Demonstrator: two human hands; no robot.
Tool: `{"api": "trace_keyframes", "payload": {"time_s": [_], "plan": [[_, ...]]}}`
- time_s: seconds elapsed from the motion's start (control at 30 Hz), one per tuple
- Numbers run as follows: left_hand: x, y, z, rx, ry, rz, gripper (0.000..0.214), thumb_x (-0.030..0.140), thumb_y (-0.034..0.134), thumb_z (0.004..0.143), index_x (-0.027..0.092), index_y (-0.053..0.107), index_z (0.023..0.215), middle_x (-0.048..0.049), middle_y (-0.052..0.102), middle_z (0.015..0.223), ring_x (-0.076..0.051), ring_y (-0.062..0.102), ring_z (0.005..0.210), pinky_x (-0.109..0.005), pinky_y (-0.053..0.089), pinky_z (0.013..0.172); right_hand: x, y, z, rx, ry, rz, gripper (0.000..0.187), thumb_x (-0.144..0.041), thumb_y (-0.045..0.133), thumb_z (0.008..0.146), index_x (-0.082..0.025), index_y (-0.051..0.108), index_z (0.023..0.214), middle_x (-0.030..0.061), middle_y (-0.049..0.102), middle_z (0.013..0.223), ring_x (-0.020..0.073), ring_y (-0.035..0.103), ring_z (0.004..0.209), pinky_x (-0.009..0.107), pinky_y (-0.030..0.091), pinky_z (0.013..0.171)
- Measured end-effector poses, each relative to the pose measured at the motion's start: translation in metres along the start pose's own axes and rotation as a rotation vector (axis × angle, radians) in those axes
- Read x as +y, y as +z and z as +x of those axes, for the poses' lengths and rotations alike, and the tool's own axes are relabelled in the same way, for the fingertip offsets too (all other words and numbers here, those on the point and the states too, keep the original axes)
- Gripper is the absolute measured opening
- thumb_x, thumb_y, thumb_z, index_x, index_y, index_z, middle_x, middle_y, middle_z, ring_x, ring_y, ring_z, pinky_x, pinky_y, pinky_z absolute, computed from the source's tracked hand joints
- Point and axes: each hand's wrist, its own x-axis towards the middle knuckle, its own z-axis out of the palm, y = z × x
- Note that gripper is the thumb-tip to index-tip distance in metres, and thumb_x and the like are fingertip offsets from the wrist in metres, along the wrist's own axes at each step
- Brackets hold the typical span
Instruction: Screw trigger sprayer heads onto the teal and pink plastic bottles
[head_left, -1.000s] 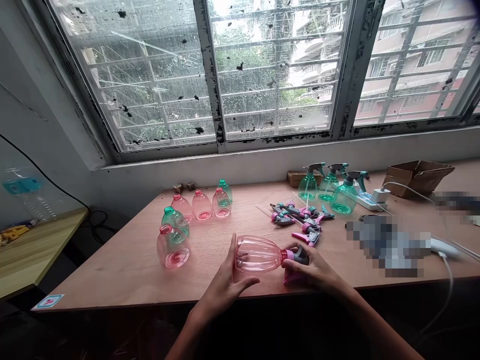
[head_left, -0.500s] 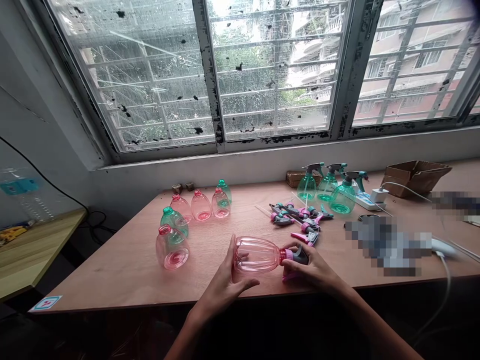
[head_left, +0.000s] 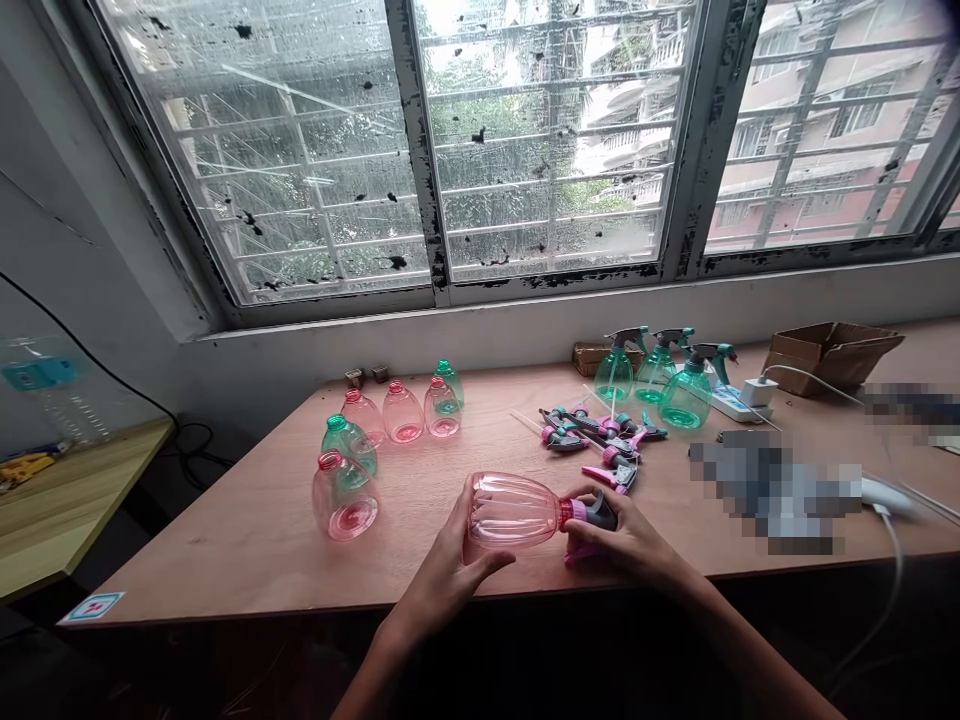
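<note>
A clear pink spray bottle [head_left: 514, 510] lies sideways between my hands, above the table's front edge. My left hand [head_left: 457, 555] supports its base, with the thumb held off to the side. My right hand [head_left: 619, 535] is closed around the black and pink spray head [head_left: 596, 510], which sits at the bottle's neck. How far the collar is screwed on cannot be seen. Just beyond, a heap of loose black and pink spray heads [head_left: 600, 435] lies on the table. Open pink bottles [head_left: 349, 510] and green bottles [head_left: 349, 440] stand upright to the left.
Three green bottles with spray heads [head_left: 686, 395] stand at the back right beside a power strip [head_left: 739, 403]. Farther right is an open cardboard box [head_left: 832, 355]. A white cable [head_left: 892, 560] hangs over the front edge of the wooden table [head_left: 247, 560].
Almost nothing differs. The left thumb has shifted very slightly; the bottle and the right hand keep the same place.
</note>
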Motion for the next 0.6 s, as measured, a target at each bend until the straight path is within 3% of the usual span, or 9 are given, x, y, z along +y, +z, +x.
{"api": "trace_keyframes", "payload": {"time_s": [0.23,0.47,0.6], "plan": [[-0.0045,0.0025,-0.0008,-0.009,-0.006,0.032,0.104,0.030,0.069,0.088,0.033,-0.010,0.155,-0.0122,0.049,0.146,-0.028,0.052,0.131,-0.050,0.035,0.114,0.0027,0.0001,-0.0001,-0.005,0.010,0.010,0.038,-0.046,0.074,0.084,-0.020,0.057,0.106,0.0018,0.073,0.080,0.0241,0.073,0.073,0.037,0.060,0.072],[-0.0003,0.0016,-0.0001,-0.003,-0.026,0.040,0.100,0.035,0.075,0.084,0.025,0.008,0.157,-0.0164,0.046,0.149,-0.032,0.045,0.136,-0.049,0.033,0.115,0.0051,-0.0007,-0.0005,0.002,-0.009,-0.008,0.036,-0.044,0.074,0.085,-0.020,0.058,0.105,0.0011,0.074,0.078,0.0231,0.073,0.072,0.035,0.058,0.073],[0.0001,0.0026,-0.0002,0.010,-0.017,0.062,0.103,0.032,0.069,0.088,0.029,-0.009,0.155,-0.0117,0.059,0.136,-0.028,0.054,0.129,-0.047,0.037,0.112,0.0047,-0.0004,0.0001,-0.021,-0.005,0.007,0.035,-0.043,0.073,0.086,-0.019,0.057,0.106,0.0018,0.075,0.077,0.0235,0.074,0.071,0.036,0.058,0.073]]}}
